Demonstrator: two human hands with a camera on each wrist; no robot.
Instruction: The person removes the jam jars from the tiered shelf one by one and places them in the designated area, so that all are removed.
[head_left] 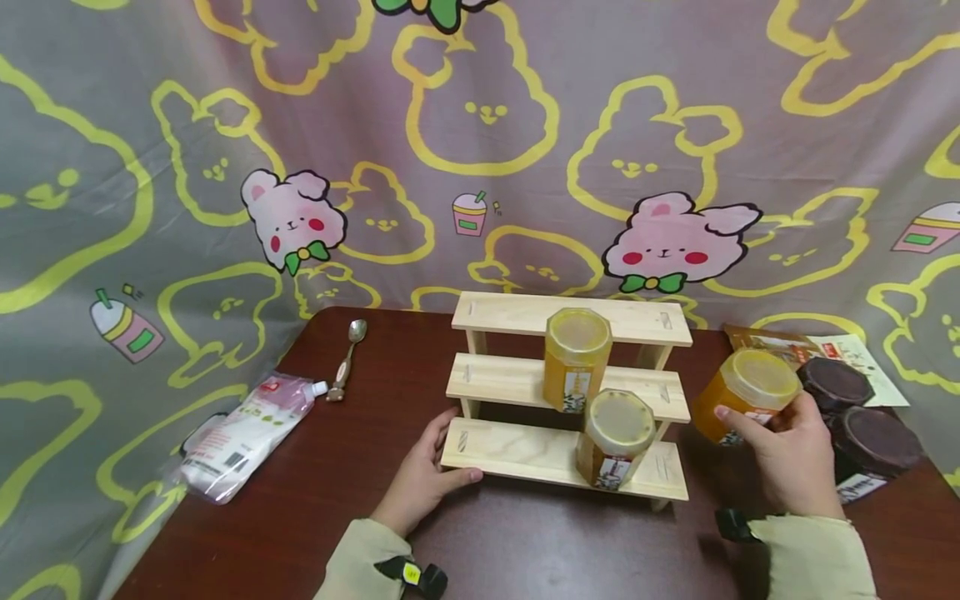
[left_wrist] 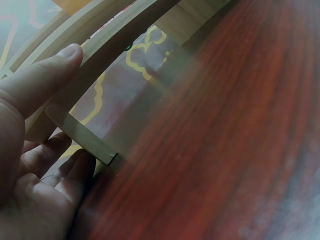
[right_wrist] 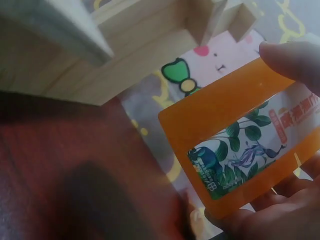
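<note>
Homelike in look, a curtained nook: a cartoon-print curtain (head_left: 525,200) hangs close behind and beside a dark table (head_left: 292,508), with jars (head_left: 576,367), a spoon (head_left: 342,372), a pouch (head_left: 251,437) and a wooden shelf (head_left: 517,447). The wider room is hidden, so home or shop cannot be told.

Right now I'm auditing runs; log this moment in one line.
left grip: holding left end of bottom step | right grip: holding orange jar right of rack | middle step: upper jar | bottom step: lower jar
</note>
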